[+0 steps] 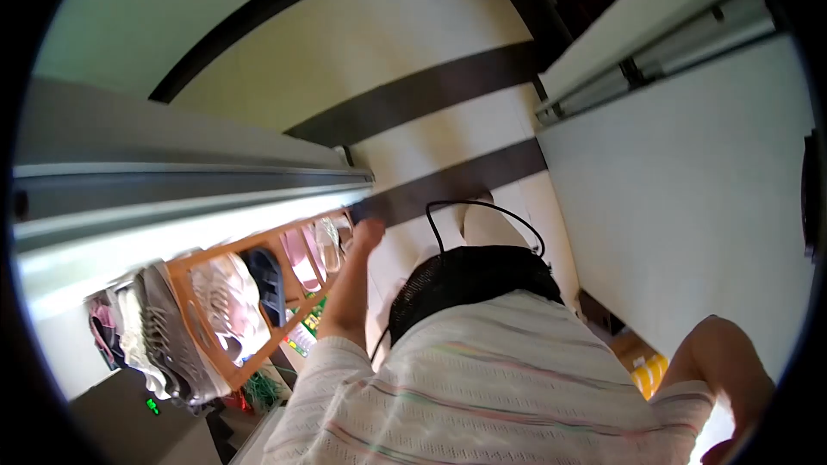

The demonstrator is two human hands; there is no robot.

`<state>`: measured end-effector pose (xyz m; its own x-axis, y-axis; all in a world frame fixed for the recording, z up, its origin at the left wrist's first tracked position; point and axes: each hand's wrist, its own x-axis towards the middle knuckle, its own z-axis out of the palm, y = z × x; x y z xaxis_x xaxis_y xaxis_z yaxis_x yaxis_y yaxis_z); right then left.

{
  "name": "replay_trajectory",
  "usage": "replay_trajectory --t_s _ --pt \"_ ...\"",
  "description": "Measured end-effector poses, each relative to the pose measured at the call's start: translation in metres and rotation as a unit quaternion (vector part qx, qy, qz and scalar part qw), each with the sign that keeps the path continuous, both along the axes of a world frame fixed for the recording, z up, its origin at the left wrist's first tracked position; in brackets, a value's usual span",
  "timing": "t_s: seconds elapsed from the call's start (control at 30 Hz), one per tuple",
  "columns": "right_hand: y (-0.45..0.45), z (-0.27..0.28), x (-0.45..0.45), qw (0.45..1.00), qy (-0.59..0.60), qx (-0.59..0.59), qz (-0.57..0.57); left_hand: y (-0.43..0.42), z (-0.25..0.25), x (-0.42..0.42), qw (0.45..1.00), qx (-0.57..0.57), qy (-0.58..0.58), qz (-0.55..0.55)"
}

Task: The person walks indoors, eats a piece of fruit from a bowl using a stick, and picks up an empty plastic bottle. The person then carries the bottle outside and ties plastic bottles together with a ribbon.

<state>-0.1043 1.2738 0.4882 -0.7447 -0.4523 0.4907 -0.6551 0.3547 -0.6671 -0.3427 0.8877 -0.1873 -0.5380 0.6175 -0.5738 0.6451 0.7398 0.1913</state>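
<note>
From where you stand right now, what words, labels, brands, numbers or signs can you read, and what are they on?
None can be read for certain.
Green glowing display, lower left: too small and blurred.
Green-and-yellow item by the brown shoe rack: markings too blurred to tell whether they are lettering.

Dim overall | white glare along wooden rack [183, 288] | fisheye curvature | blackened corners

The left hand [370, 233] is near an orange-brown rack [233, 370] holding shoes [226, 297], a pale panel [672, 189] opposite
</note>
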Motion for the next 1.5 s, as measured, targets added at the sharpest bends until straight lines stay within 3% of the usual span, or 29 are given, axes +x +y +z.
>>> replay_trajectory --t_s 0.03,0.07,0.13,0.17,0.2,0.23,0.3,0.33,0.37,0.43,0.5,0.53,0.57,0.63,0.67,0.87,0.9,0.93,0.97,1.0,1.07,1.1,1.13,1.17,1.2,1.23,1.27,1.33,1.5 --pt "0.019 0.004 -0.052 0.992 -0.068 -0.065 0.082 0.025 0.067 0.002 0.938 0.055 -0.118 0.322" --pt "0.036 0.007 -0.085 0.986 -0.065 -0.066 0.139 0.023 0.057 0.003 0.899 0.067 -0.139 0.409" --pt "0.07 0.012 -0.153 0.962 -0.068 -0.066 0.256 0.044 0.104 -0.002 0.843 0.053 -0.172 0.507" --pt "0.086 -0.001 -0.181 0.952 -0.041 -0.119 0.278 0.04 0.092 0.002 0.824 0.09 -0.167 0.533" --pt "0.124 -0.012 -0.188 0.93 -0.082 -0.134 0.333 0.037 0.081 -0.001 0.815 0.041 -0.19 0.546" --pt "0.162 -0.023 -0.195 0.903 -0.125 -0.145 0.384 0.006 0.02 0.007 0.834 0.08 -0.151 0.525" --pt "0.19 -0.026 -0.268 0.905 -0.199 -0.068 0.371 -0.012 -0.012 -0.005 0.86 0.029 -0.147 0.489" --pt "0.205 -0.027 -0.305 0.902 -0.232 -0.027 0.362 0.004 0.015 -0.022 0.835 0.031 -0.192 0.514" --pt "0.205 -0.037 -0.353 0.915 -0.221 -0.025 0.336 -0.001 -0.003 -0.041 0.778 -0.009 -0.255 0.574" --pt "0.23 -0.059 -0.417 0.927 -0.209 -0.022 0.31 0.022 0.002 -0.101 0.787 -0.055 -0.22 0.573" --pt "0.261 -0.088 -0.451 0.957 -0.181 -0.105 0.202 0.046 0.006 -0.174 0.81 -0.062 -0.21 0.544" --pt "0.28 -0.106 -0.456 0.969 -0.138 -0.182 0.092 0.069 0.016 -0.222 0.829 -0.072 -0.195 0.52" --pt "0.297 -0.107 -0.471 0.967 -0.128 -0.213 0.054 0.092 0.029 -0.267 0.808 -0.025 -0.208 0.551" --pt "0.326 -0.121 -0.488 0.943 -0.121 -0.3 -0.072 0.154 0.06 -0.363 0.873 -0.024 -0.154 0.463" --pt "0.341 -0.128 -0.493 0.919 -0.115 -0.346 -0.153 0.195 0.094 -0.407 0.906 0.035 -0.095 0.411" --pt "0.452 -0.161 -0.57 0.874 -0.098 -0.371 -0.298 0.377 0.086 -0.604 0.851 0.215 -0.203 0.433" --pt "0.477 -0.166 -0.585 0.863 -0.101 -0.384 -0.313 0.407 0.083 -0.626 0.835 0.245 -0.237 0.432" --pt "0.501 -0.171 -0.599 0.852 -0.101 -0.398 -0.324 0.438 0.094 -0.639 0.847 0.181 -0.228 0.444" --pt "0.524 -0.172 -0.611 0.842 -0.093 -0.404 -0.345 0.45 0.071 -0.651 0.772 0.237 -0.302 0.507" --pt "0.551 -0.173 -0.629 0.833 -0.086 -0.408 -0.364 0.462 0.049 -0.658 0.872 0.213 -0.188 0.4" --pt "0.598 -0.175 -0.663 0.809 -0.08 -0.418 -0.405 0.486 0.028 -0.671 0.877 0.132 -0.19 0.421" --pt "0.624 -0.172 -0.685 0.799 -0.075 -0.415 -0.428 0.493 0.024 -0.682 0.903 0.087 -0.219 0.361" --pt "0.645 -0.168 -0.706 0.791 -0.076 -0.408 -0.45 0.501 0.023 -0.69 0.977 0.132 -0.098 0.136" --pt "0.666 -0.169 -0.726 0.772 -0.083 -0.423 -0.467 0.521 0.042 -0.689 0.911 0.105 -0.172 0.358" --pt "0.693 -0.172 -0.744 0.754 -0.091 -0.439 -0.48 0.533 0.043 -0.697 0.919 0.073 -0.186 0.339" --pt "0.724 -0.177 -0.766 0.735 -0.095 -0.433 -0.513 0.587 0.131 -0.699 0.909 0.118 -0.215 0.336" --pt "0.75 -0.175 -0.783 0.723 -0.088 -0.433 -0.531 0.569 0.08 -0.701 0.872 0.223 -0.262 0.347" --pt "0.8 -0.179 -0.821 0.694 -0.076 -0.432 -0.571 0.614 0.111 -0.733 0.87 0.059 -0.323 0.368" --pt "0.93 -0.204 -0.885 0.626 -0.036 -0.4 -0.668 0.685 0.064 -0.823 0.937 -0.028 -0.257 0.236"
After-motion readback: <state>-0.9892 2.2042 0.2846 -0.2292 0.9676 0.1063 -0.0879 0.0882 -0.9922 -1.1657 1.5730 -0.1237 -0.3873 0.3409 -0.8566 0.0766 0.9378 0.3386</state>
